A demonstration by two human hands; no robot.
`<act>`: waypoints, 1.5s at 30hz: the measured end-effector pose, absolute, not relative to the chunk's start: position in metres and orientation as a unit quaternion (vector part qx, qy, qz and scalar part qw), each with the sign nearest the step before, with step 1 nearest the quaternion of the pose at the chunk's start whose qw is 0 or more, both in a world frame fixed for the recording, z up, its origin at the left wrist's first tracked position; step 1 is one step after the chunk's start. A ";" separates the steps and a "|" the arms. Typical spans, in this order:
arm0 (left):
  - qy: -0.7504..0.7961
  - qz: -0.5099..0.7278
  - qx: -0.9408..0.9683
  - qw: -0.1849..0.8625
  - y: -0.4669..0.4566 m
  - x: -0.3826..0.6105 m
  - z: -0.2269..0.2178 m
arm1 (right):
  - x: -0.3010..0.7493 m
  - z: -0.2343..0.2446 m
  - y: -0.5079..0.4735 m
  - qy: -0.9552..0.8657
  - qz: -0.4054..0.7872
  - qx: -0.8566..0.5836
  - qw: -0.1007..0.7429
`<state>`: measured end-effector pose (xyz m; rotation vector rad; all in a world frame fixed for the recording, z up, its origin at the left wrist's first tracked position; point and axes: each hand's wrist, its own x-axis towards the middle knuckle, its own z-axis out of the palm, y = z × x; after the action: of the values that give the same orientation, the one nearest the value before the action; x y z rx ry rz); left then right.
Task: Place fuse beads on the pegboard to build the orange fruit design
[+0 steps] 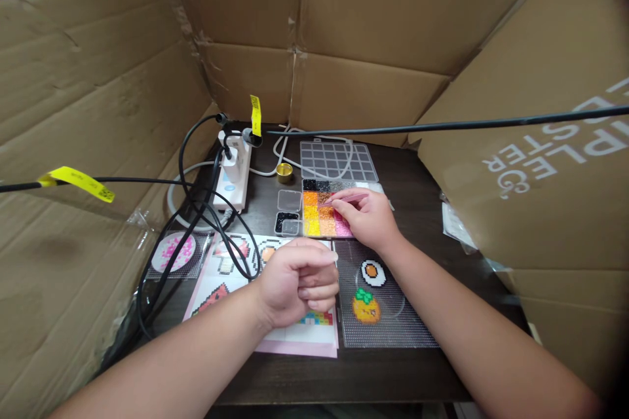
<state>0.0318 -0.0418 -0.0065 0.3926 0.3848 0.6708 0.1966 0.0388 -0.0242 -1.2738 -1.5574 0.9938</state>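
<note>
My right hand (368,217) pinches pink tweezers (350,198), whose tips reach down over the orange and brown compartments of a sorted bead box (310,234). Fingers curled into a fist, my left hand (301,275) hovers over a printed pattern sheet (280,346); whatever might be inside it is hidden. To the right lies a clear pegboard (407,330). On it are a fried egg made of beads (373,273) and an orange bead fruit with green leaves (366,306). A small open case of black beads (286,223) sits left of the bead box.
A white power strip (238,177) with tangled black cables (228,236) stands at the back left. Nearby are a small gold tin (284,173) and a dish of pink beads (173,253). Cardboard walls (373,88) enclose the dark table. A black cable (442,123) crosses above.
</note>
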 end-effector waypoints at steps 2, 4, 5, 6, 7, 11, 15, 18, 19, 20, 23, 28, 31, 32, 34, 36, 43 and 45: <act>0.186 0.325 0.192 0.907 -0.042 0.032 -0.007 | 0.196 -0.024 0.039 -0.624 0.402 -0.509 0.436; 0.187 0.325 0.192 0.907 -0.042 0.032 -0.007 | 0.196 -0.024 0.039 -0.623 0.404 -0.507 0.437; 0.187 0.325 0.192 0.907 -0.042 0.032 -0.007 | 0.196 -0.024 0.039 -0.623 0.404 -0.507 0.437; 0.186 0.325 0.192 0.907 -0.042 0.032 -0.007 | 0.196 -0.024 0.039 -0.624 0.404 -0.508 0.435; 0.186 0.324 0.193 0.907 -0.042 0.031 -0.007 | 0.196 -0.024 0.039 -0.624 0.404 -0.509 0.433; 0.184 0.322 0.198 0.907 -0.042 0.031 -0.007 | 0.196 -0.023 0.039 -0.628 0.398 -0.512 0.430; 0.184 0.323 0.198 0.907 -0.042 0.031 -0.007 | 0.196 -0.023 0.039 -0.628 0.394 -0.516 0.429; 0.183 0.324 0.195 0.907 -0.042 0.031 -0.007 | 0.196 -0.024 0.040 -0.627 0.394 -0.518 0.427; 0.182 0.324 0.194 0.908 -0.042 0.032 -0.007 | 0.195 -0.024 0.040 -0.627 0.395 -0.517 0.428; 0.182 0.325 0.193 0.908 -0.042 0.032 -0.008 | 0.195 -0.024 0.040 -0.626 0.397 -0.517 0.428; 0.184 0.326 0.191 0.907 -0.041 0.032 -0.008 | 0.196 -0.025 0.040 -0.620 0.406 -0.512 0.434; 0.190 0.328 0.185 0.907 -0.042 0.031 -0.007 | 0.196 -0.024 0.040 -0.618 0.415 -0.500 0.443; 0.194 0.330 0.182 0.906 -0.042 0.031 -0.007 | 0.197 -0.022 0.040 -0.614 0.415 -0.495 0.453; 0.194 0.330 0.183 0.906 -0.042 0.031 -0.006 | 0.197 -0.021 0.040 -0.611 0.414 -0.495 0.458; 0.196 0.331 0.184 0.904 -0.042 0.031 -0.006 | 0.198 -0.018 0.039 -0.610 0.409 -0.496 0.464; 0.197 0.332 0.186 0.903 -0.043 0.031 -0.005 | 0.200 -0.016 0.038 -0.613 0.405 -0.494 0.465; 0.191 0.339 0.193 0.901 -0.043 0.032 -0.004 | 0.205 -0.010 0.035 -0.594 0.422 -0.470 0.499; 0.192 0.344 0.189 0.899 -0.043 0.032 -0.004 | 0.205 -0.007 0.032 -0.595 0.419 -0.466 0.503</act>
<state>0.0316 -0.0431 -0.0038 0.3921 0.3978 0.7128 0.2054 0.0325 -0.0066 -1.1251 -1.4373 1.0122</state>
